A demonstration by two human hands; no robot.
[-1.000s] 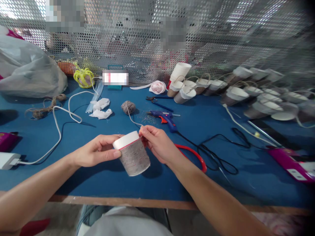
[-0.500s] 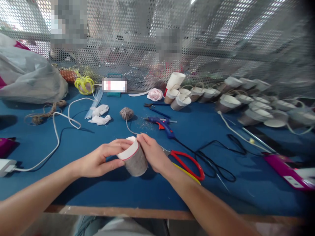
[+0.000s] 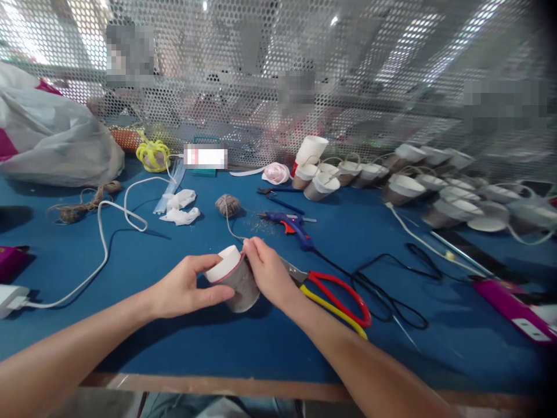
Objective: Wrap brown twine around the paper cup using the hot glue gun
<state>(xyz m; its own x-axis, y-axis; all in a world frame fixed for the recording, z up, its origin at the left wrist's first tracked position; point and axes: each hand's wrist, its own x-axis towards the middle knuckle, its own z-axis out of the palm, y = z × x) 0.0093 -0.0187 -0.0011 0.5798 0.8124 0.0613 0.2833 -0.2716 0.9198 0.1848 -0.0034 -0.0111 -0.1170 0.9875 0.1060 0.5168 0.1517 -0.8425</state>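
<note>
A white paper cup (image 3: 243, 288), its outside wrapped in grey yarn up to a red line below the bare white rim, is tilted above the table in front of me. My left hand (image 3: 187, 285) grips it from the left, fingers inside the mouth and thumb along the wrapped side. At the far right edge of the cup, my right hand (image 3: 267, 270) pinches the grey yarn; its fingertips are partly hidden. From there the strand runs back to a small ball of grey yarn (image 3: 227, 205). Scissors (image 3: 337, 293) with red and yellow handles lie beside my right forearm.
Behind the scissors lie a blue glue gun (image 3: 289, 225) and pliers (image 3: 281, 197). Several wrapped cups with handles (image 3: 404, 188) stand at the back right. White paper scraps (image 3: 180, 208), a white cable (image 3: 102, 232) and a plastic bag (image 3: 56, 136) are on the left.
My left thumb has slid farther across the cup's wrapped side, and the cup has turned slightly. My right hand keeps its pinch near the rim. The view has shifted a little.
</note>
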